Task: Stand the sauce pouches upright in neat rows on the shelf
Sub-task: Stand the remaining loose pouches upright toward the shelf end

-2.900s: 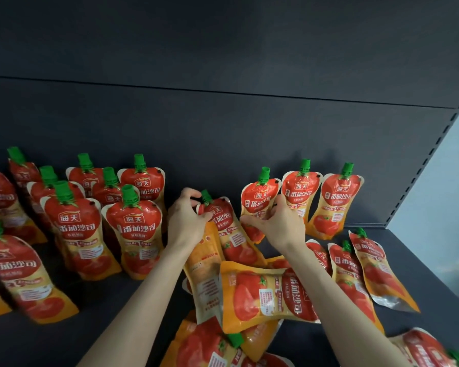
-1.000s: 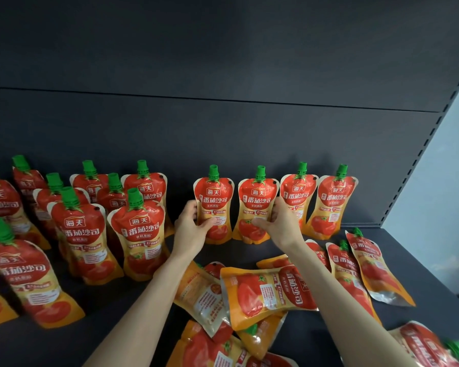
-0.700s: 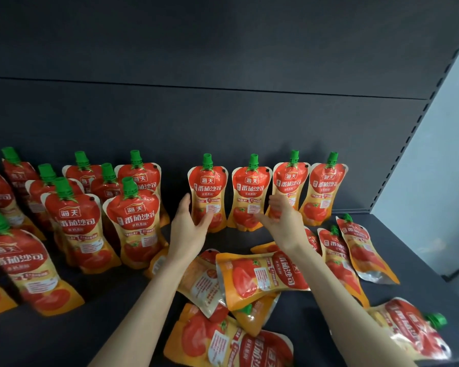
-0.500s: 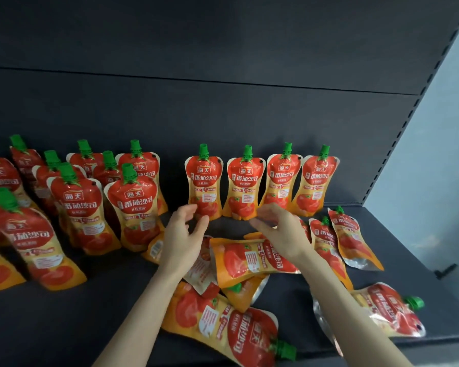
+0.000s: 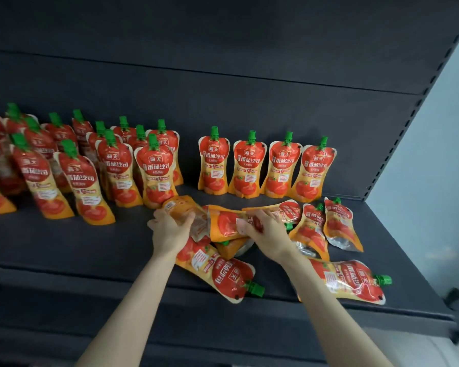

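Left hand (image 5: 170, 230): I am gripping a pale pouch (image 5: 179, 207), thumb curled over it; it is lying flat near the middle of the shelf (image 5: 64, 247).
Right hand (image 5: 266, 231): I am gripping a sideways pouch (image 5: 223, 223) with curled fingers; my hand is covering its spout end.
Row of four pouches (image 5: 247, 165): standing upright along the back edge, right of centre, side by side.
Left group of pouches (image 5: 117, 168): standing in several ranks toward the left end; it is blurring, and the frame edge is cutting it off.
Front pouch (image 5: 223, 274): lying flat at the front edge, cap overhanging; my left wrist is hiding its far end.
Right pouch (image 5: 355, 282): lying at the front right; my right forearm is covering part of it.
Buried pouch (image 5: 231, 249): only a corner is showing under the sideways pouch.
Two flat pouches (image 5: 339, 223): lying near the right end.
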Demonstrator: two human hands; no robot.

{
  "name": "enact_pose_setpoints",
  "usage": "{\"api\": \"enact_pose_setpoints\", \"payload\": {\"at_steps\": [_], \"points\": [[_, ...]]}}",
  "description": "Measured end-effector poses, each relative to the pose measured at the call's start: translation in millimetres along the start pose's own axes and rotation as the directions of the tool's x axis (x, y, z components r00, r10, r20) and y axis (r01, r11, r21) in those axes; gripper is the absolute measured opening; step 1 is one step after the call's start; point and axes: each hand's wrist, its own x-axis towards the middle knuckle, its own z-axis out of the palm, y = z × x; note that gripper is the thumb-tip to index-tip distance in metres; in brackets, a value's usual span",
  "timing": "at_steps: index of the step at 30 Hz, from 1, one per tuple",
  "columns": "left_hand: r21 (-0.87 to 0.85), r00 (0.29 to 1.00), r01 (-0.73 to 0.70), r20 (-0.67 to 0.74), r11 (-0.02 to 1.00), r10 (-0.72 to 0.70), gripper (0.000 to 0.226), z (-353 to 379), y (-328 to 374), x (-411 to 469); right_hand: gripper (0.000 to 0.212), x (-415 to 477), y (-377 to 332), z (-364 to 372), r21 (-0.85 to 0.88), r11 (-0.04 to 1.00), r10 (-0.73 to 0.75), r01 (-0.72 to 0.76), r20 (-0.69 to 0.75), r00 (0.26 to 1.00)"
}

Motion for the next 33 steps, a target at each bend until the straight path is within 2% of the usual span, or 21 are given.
{"api": "enact_pose_setpoints", "payload": {"at_steps": [1,5,7,9,12,15,18,21,24,26,28,30,31,33], "points": [[-0.042,1.0,0.022,0.011,0.999,-0.021,0.076,-2,2,1,0.08,1,3,3,0.041,0.999,0.022,-0.021,-0.008,1.0],[-0.223,0.993,0.115,0.042,0.968,-0.108,0.075,-5,2,9,0.05,1,0,5,0.115,0.992,0.058,-0.053,-0.038,0.998],[-0.266,0.985,0.171,0.032,0.949,-0.169,0.073,-5,-1,12,0.047,-1,-4,7,0.127,0.99,0.076,-0.067,-0.061,0.995],[-0.273,0.982,0.19,0.054,0.943,-0.182,0.064,-6,-4,15,0.059,-5,-10,10,0.084,0.988,0.137,-0.126,-0.135,0.981],[-0.269,0.982,0.178,0.112,0.946,-0.153,0.061,-6,-6,19,0.084,-18,-22,17,-0.025,0.944,0.309,-0.328,-0.274,0.911],[-0.266,0.981,0.162,0.145,0.95,-0.127,0.063,-4,-7,21,0.089,-30,-28,26,-0.042,0.902,0.387,-0.429,-0.361,0.849],[-0.293,0.979,0.18,0.142,0.939,-0.143,0.066,-3,-10,23,0.085,-30,-29,29,-0.004,0.887,0.435,-0.461,-0.322,0.841],[-0.319,0.983,0.176,0.11,0.931,-0.148,0.072,-3,-11,20,0.066,-25,-26,27,0.048,0.928,0.371,-0.369,-0.21,0.905],[-0.281,0.994,0.094,0.073,0.955,-0.076,0.076,-3,-14,10,0.056,-25,-22,22,0.132,0.966,0.241,-0.222,-0.158,0.958],[-0.217,0.995,0.014,0.1,0.976,0.008,0.073,-7,-17,4,0.05,-25,-20,21,0.189,0.963,0.224,-0.193,-0.157,0.962],[-0.088,0.986,-0.089,0.13,0.992,0.1,0.065,-11,-22,2,0.05,-25,-22,22,0.231,0.941,0.292,-0.249,-0.178,0.94],[0.105,0.973,-0.218,0.1,0.97,0.208,0.062,-18,-27,2,0.06,-25,-26,27,0.225,0.907,0.405,-0.356,-0.232,0.885],[0.147,0.958,-0.285,0.07,0.947,0.277,0.06,-21,-30,5,0.068,-26,-29,30,0.22,0.889,0.45,-0.402,-0.257,0.855],[0.084,0.906,-0.422,0.085,0.903,0.415,0.056,-27,-33,9,0.08,-27,-34,36,0.235,0.858,0.509,-0.456,-0.276,0.815]]}}
